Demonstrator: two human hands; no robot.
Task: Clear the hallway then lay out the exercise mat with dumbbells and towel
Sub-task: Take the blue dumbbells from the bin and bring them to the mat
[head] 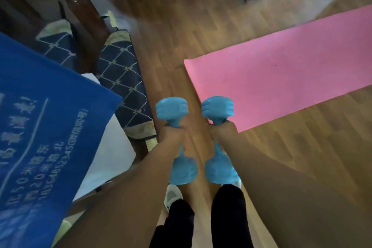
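Pink mat (281, 70) lies unrolled flat on wood floor (171, 36). L hand (171, 135) and R hand (222, 132) each clenched round a handle: L dumbbell (172, 109) and R dumbbell (217, 109), both blue, held side by side above floor at mat's near-left corner, R one's front head overlapping that corner in view. Blue towel (40, 117) w/ white print hangs well left of mat, patterned cushions (122, 78) between.
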